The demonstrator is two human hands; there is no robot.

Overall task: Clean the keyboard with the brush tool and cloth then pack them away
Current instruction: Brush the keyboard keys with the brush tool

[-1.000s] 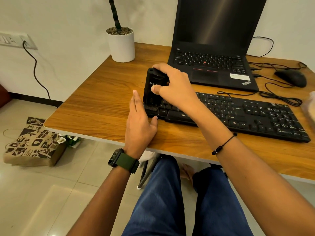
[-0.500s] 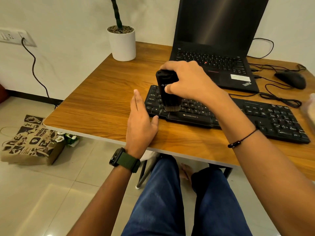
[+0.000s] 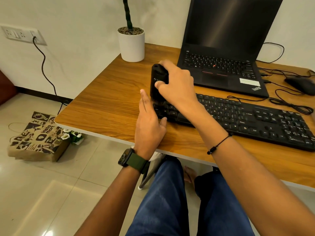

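Head view: our right hand (image 3: 177, 86) grips the brush (image 3: 157, 82), long axis upright, bristles down on the left end of the keyboard (image 3: 238, 120). Our left hand (image 3: 148, 126) lies flat, fingers straight, touching that end on the desk (image 3: 105, 103).

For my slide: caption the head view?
Right hand brushes keyboard with brush; left hand steadies it.

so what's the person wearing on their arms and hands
Both forearms are bare, no sleeves or gloves. The left hand has a black smartwatch on a dark green strap at its wrist. The right hand has a thin black cord bracelet with small beads.
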